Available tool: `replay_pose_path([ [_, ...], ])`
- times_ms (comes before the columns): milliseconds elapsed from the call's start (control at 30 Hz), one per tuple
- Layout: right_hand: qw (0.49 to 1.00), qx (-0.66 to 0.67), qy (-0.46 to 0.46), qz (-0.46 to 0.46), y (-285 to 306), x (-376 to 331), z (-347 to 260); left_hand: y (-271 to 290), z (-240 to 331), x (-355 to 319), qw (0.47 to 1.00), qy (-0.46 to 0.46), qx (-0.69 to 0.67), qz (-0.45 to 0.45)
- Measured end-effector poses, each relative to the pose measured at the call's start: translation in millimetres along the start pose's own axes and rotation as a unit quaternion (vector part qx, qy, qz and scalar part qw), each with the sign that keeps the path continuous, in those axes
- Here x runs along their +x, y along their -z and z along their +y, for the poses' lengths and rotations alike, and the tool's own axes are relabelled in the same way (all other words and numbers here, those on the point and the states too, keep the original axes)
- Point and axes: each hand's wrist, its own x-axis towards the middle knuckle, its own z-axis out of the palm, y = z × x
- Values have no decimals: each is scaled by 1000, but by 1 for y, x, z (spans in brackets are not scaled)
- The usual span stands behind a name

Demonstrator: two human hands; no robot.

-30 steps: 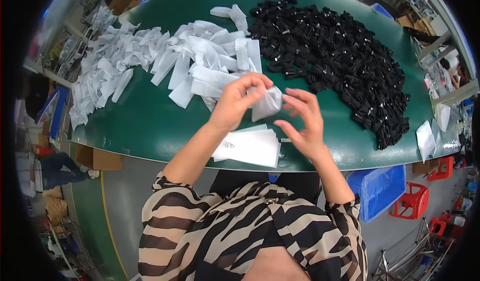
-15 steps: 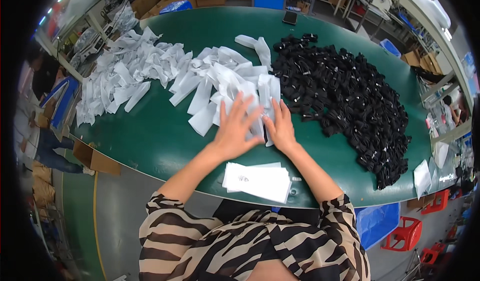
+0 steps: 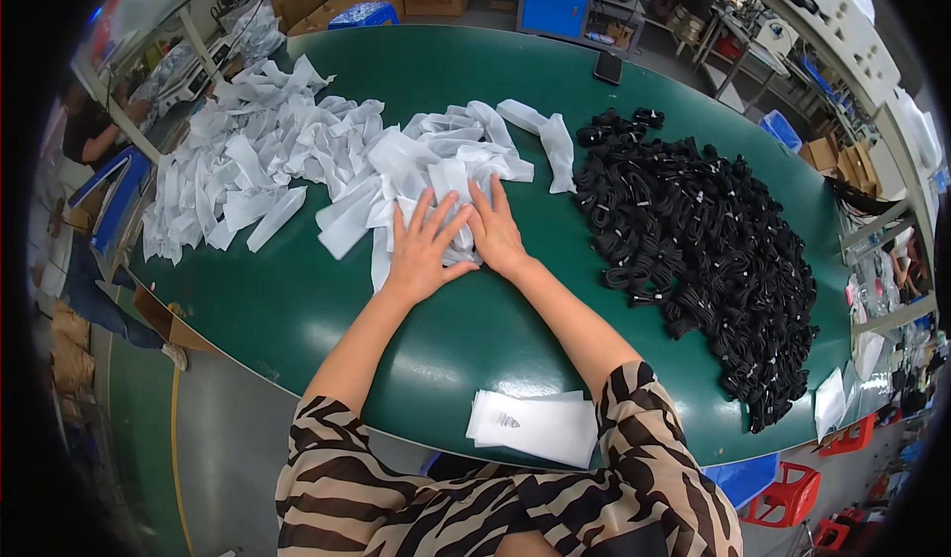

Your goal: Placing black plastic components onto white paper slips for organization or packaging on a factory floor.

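Both my hands lie flat on a loose heap of white sleeve-like bags (image 3: 396, 151) in the middle of the green table (image 3: 327, 349). My left hand (image 3: 424, 250) has its fingers spread over the near side of the heap. Close beside it, my right hand (image 3: 498, 232) rests with straight fingers against the heap's right side. Neither hand grips anything. A single folded white bag (image 3: 558, 151) lies apart, to the right of the heap. Near the front edge sits a stack of flat white bags (image 3: 535, 426), the top one bearing a dark print.
A large pile of black bundled cables (image 3: 703, 250) covers the right side. More white crumpled bags (image 3: 238, 161) spread over the left. A phone (image 3: 608, 67) lies at the far edge. Red stools (image 3: 783, 495) and a blue bin (image 3: 743, 480) stand below the table at right.
My hands have moved left, pushing the heap of white bags together and leftward, away from the black cables. The gap between heap and cables has widened. My view has also shifted a little.
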Motion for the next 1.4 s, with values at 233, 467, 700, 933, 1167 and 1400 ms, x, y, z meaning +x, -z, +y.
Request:
replay_pose_path([
  [233, 928, -260, 30, 266, 60, 61, 55, 6, -14, -1, 998, 23, -46, 33],
  [467, 969, -233, -27, 79, 15, 105, 90, 2, -14, 8, 997, 19, -67, 16],
  [700, 926, -329, 8, 185, 66, 141, 82, 10, -18, 3, 995, 32, -90, 4],
  [933, 845, -494, -195, -61, 134, 143, 145, 12, -17, 1, 995, 28, -99, -6],
  [1167, 874, -480, -71, -18, 126, 94, 136, 16, -21, 0, 994, 30, -104, -15],
  [1400, 863, -497, 1, -88, 137, 33, 95, 17, -19, -4, 993, 22, -118, 2],
])
